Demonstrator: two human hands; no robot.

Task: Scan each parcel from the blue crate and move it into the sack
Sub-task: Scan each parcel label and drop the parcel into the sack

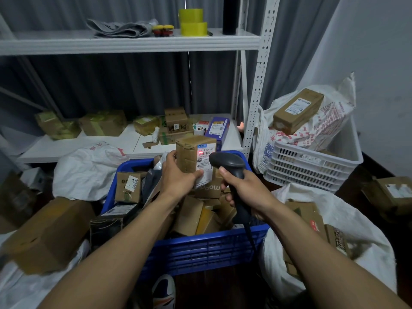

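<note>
The parcel [191, 152] in my left hand [178, 177] carries a white shipping label [206, 160] with a blue strip on top. Its bold line looks like "S01E M1 A214 (T21)". Below that is a barcode, lit red by the scanner [227, 162] in my right hand [243, 188]. The finer print under it is too small for me to read. The brown box [208, 188] beneath shows pale letters, "moo", with the rest covered. The printed sack [330, 121] in the white basket [312, 161] has red and blue characters, and the left sack [89, 166] has red ones. I can read neither. The labels on the long box [297, 110], the purple box [217, 128] and the small box [129, 186] are illegible.
</note>
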